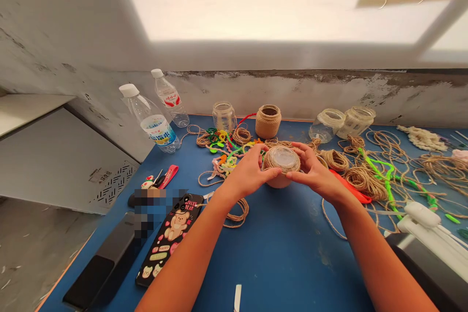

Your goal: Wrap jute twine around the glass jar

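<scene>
Near edge of the blue-painted desk [278, 263]: bare paint runs up to the work area. Mid-desk, a jar wrapped in tan jute twine [281, 178] stands between the left hand [246, 174] and right hand [316, 174], its clear round top showing. Grip wide, both hands cupped on opposite sides, fingertips on the wrapped wall; the hold appears meant to steady the jar. Just left, a loose coil of jute twine [237, 212] lies near a black bear-printed phone case [170, 239]. Right, twine heaps [365, 183] and a bright green pipe cleaner [383, 175] sprawl within reach. Far edge: tangled multicoloured pipe cleaners [223, 148], a second twine-wrapped jar [268, 122], a bare glass jar [224, 117], clear plastic water bottles [151, 122].
</scene>
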A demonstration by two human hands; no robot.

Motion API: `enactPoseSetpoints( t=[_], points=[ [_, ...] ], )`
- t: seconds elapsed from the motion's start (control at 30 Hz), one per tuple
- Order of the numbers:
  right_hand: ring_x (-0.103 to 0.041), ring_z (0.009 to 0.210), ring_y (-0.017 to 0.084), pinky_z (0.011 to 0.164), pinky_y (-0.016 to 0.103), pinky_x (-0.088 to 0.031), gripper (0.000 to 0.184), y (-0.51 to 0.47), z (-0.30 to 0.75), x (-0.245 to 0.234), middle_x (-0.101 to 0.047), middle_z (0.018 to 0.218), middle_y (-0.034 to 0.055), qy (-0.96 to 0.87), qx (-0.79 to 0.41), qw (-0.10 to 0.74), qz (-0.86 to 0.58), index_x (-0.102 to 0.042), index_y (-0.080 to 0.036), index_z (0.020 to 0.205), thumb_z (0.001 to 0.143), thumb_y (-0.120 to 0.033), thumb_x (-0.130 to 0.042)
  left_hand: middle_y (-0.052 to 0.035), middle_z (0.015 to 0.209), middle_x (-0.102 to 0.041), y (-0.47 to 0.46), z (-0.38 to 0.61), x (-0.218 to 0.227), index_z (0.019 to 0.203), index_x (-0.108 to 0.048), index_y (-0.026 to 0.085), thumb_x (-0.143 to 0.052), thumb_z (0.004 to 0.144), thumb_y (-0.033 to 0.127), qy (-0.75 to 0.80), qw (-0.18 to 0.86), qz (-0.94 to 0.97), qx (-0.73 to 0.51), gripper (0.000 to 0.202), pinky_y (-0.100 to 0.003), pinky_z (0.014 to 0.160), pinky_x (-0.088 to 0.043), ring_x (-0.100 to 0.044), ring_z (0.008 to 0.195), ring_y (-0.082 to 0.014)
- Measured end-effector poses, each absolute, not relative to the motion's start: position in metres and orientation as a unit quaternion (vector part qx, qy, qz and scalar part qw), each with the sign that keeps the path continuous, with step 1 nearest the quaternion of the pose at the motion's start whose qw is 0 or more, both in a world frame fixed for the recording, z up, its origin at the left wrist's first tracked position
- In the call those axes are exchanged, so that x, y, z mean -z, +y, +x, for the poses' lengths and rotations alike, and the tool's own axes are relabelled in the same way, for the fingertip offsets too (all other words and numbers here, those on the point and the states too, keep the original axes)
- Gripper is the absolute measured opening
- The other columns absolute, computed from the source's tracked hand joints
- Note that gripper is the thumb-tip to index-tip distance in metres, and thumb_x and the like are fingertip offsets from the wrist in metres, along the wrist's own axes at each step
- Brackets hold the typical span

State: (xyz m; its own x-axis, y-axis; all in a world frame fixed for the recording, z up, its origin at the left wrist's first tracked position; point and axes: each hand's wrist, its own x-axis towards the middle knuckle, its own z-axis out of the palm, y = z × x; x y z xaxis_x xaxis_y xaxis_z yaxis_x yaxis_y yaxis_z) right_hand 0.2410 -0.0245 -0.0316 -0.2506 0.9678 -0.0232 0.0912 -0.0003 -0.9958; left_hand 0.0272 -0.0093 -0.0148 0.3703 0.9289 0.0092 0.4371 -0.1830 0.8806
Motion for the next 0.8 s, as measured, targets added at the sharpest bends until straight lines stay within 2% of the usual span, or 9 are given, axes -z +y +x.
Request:
enactPoseSetpoints(
  t=[0.03, 0.1, 0.17, 0.33, 0.47, 0.8],
  points=[
    [-0.05, 0.133, 0.029, 0.111, 0.051, -0.04, 0.078, -0.025, 0.241, 0.031, -0.051, 0.145, 0.0083, -0.578, -0.54, 0.407, -0.457, -0.037, -0.033, 0.137, 0.073, -0.033, -0.081, -0.0083, 0.124, -0.058, -0.009, 0.027, 0.017, 0.131, -0.047, 0.022, -0.071, 0.079, 0.041, 0.476, 0.413, 0.716, -0.299, 0.06, -0.036, 0.091, -0.048, -0.057, 0.109, -0.0231],
    [-0.049, 0.134, 0.029, 0.112, 0.051, -0.039, 0.077, -0.024, 0.24, 0.032, -0.05, 0.145, 0.0082, -0.574, -0.542, 0.409, -0.459, -0.038, -0.033, 0.136, 0.073, -0.034, -0.081, -0.0111, 0.147, -0.044, -0.007, 0.027, 0.02, 0.141, -0.043, 0.022, -0.071, 0.08, 0.04, 0.462, 0.414, 0.723, -0.305, 0.069, -0.04, 0.109, -0.038, -0.043, 0.134, -0.0268],
    [-0.049, 0.134, 0.03, 0.112, 0.052, -0.039, 0.077, -0.024, 0.24, 0.033, -0.05, 0.146, 0.0079, -0.569, -0.545, 0.409, -0.46, -0.037, -0.033, 0.136, 0.073, -0.035, -0.081, -0.0107, 0.155, -0.037, -0.005, 0.027, 0.023, 0.146, -0.039, 0.022, -0.069, 0.082, 0.041, 0.443, 0.446, 0.719, -0.296, 0.073, -0.04, 0.114, -0.035, -0.036, 0.141, -0.027],
    [-0.049, 0.135, 0.03, 0.111, 0.051, -0.04, 0.076, -0.023, 0.24, 0.037, -0.051, 0.148, 0.0074, -0.565, -0.555, 0.415, -0.448, -0.038, -0.034, 0.135, 0.073, -0.036, -0.081, -0.0083, 0.149, -0.047, -0.004, 0.026, 0.024, 0.142, -0.046, 0.025, -0.066, 0.085, 0.038, 0.407, 0.49, 0.713, -0.295, 0.062, -0.034, 0.104, -0.047, -0.053, 0.128, -0.0244],
    [-0.048, 0.136, 0.029, 0.112, 0.05, -0.038, 0.076, -0.024, 0.234, 0.04, -0.049, 0.149, 0.0075, -0.549, -0.556, 0.433, -0.45, -0.037, -0.033, 0.136, 0.073, -0.036, -0.081, -0.0079, 0.145, -0.05, -0.003, 0.026, 0.023, 0.138, -0.051, 0.025, -0.067, 0.085, 0.038, 0.407, 0.465, 0.725, -0.302, 0.057, -0.035, 0.106, -0.045, -0.052, 0.128, -0.0248],
    [-0.047, 0.137, 0.029, 0.114, 0.051, -0.038, 0.078, -0.023, 0.237, 0.042, -0.049, 0.149, 0.0072, -0.558, -0.551, 0.431, -0.446, -0.037, -0.034, 0.137, 0.073, -0.038, -0.082, -0.0096, 0.148, -0.047, -0.002, 0.025, 0.025, 0.141, -0.047, 0.024, -0.067, 0.084, 0.038, 0.414, 0.485, 0.712, -0.295, 0.062, -0.037, 0.109, -0.043, -0.05, 0.132, -0.0256]
  ],
)
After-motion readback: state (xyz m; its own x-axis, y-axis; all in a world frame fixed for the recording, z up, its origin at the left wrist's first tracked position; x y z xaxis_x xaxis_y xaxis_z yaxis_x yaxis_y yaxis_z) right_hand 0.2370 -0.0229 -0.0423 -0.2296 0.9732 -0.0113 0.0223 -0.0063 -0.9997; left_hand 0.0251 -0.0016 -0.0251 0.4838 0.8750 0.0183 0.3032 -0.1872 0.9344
